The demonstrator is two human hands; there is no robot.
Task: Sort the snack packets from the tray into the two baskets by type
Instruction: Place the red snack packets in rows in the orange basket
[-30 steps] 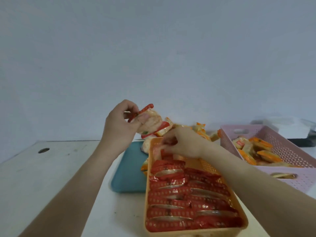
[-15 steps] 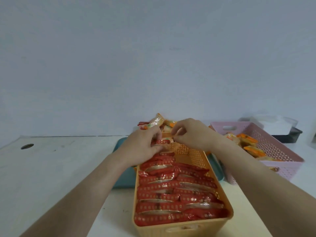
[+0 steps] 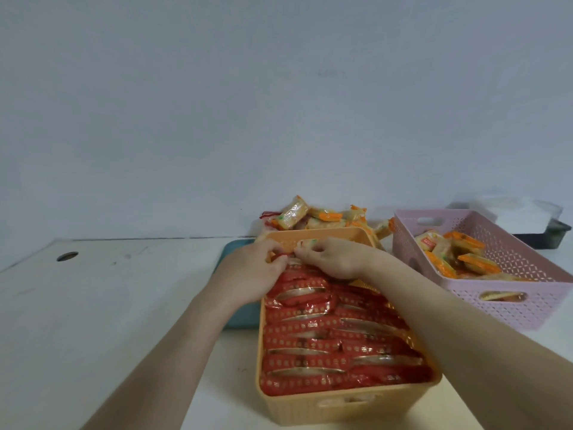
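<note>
At 12 o'clock in the orange basket, your left hand and right hand pinch a red packet; seat it in the row, then release.

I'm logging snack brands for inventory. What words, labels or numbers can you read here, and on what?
No text is legible.
Red packets in the orange basket: rows of pale marks, too blurred to read.
Orange-edged packets in the pink basket: one small red label, too small to read.
Packet pinched by the left hand and right hand: print blurred.
Piled packets on the tray: blurred.
</note>
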